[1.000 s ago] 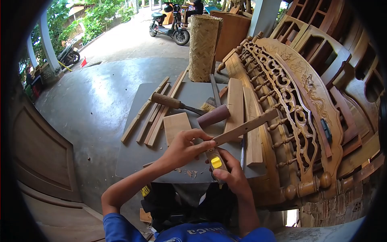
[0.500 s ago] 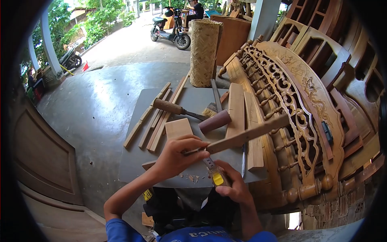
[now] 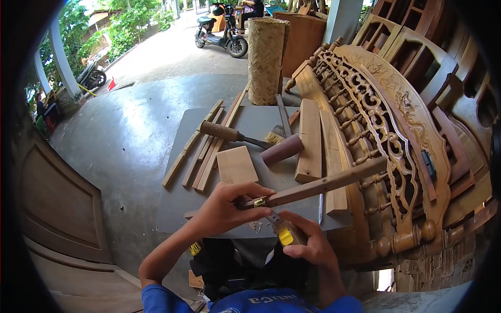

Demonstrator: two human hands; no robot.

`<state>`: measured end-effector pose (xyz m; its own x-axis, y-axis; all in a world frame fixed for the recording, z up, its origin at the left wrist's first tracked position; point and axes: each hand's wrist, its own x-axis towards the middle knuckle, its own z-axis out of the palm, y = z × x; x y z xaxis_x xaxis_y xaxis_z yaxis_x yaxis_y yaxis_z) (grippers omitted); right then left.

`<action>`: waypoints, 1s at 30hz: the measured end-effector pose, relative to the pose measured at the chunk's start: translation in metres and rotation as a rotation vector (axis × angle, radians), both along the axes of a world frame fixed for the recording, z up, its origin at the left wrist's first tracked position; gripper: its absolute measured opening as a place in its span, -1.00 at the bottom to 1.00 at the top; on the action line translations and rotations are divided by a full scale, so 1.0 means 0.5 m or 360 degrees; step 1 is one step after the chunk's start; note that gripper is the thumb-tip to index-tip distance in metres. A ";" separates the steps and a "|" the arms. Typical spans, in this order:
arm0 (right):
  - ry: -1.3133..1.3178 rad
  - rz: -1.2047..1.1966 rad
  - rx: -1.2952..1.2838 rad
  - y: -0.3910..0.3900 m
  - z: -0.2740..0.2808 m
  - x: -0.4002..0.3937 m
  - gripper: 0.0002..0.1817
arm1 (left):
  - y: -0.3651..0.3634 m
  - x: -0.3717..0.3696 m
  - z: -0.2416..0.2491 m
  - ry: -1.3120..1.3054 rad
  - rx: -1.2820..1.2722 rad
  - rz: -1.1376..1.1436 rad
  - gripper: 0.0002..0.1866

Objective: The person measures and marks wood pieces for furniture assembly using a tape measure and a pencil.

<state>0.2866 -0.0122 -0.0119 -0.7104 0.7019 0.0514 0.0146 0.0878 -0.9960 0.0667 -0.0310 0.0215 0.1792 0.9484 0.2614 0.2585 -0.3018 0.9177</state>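
My left hand point(image 3: 227, 204) grips the near end of a long wooden stick point(image 3: 323, 184) that slants up to the right over the grey table point(image 3: 180, 208). My right hand point(image 3: 308, 245) holds a tape measure point(image 3: 286, 235) with a yellow button, just below that end. Its short metal tape runs up to the stick's end, where a small metal hook shows by my left fingers. Wood shavings lie on the table under the hands.
On the table lie a chisel point(image 3: 229, 134), a wooden mallet point(image 3: 282, 149), a brush point(image 3: 274, 137), a small board point(image 3: 236, 164), thick planks point(image 3: 310, 141) and several thin slats point(image 3: 201, 148). A carved wooden headboard point(image 3: 386, 130) stands right. A woven roll point(image 3: 266, 52) and scooter point(image 3: 222, 34) stand behind.
The stick's far end has swung lower and further right. My right hand with the tape measure has dropped toward me, and the tape now reaches the stick's near end.
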 end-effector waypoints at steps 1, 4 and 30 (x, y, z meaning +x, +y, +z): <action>0.0022 0.0040 -0.0126 0.001 -0.001 0.008 -0.26 | 0.000 -0.005 0.006 0.0161 0.0076 -0.0029 -0.62; 0.0068 0.0055 -0.0176 0.000 -0.014 0.010 -0.24 | 0.003 -0.017 0.018 0.0398 -0.0008 -0.0117 -0.54; -0.0025 0.0008 -0.0411 0.024 0.038 -0.019 -0.18 | 0.013 -0.017 -0.011 -0.0368 -0.0829 0.0180 -0.61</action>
<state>0.2772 -0.0002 0.0074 -0.7132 0.6868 -0.1402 0.0306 -0.1694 -0.9851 0.0583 -0.0248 0.0162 0.0628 0.9724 -0.2248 0.0378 0.2228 0.9741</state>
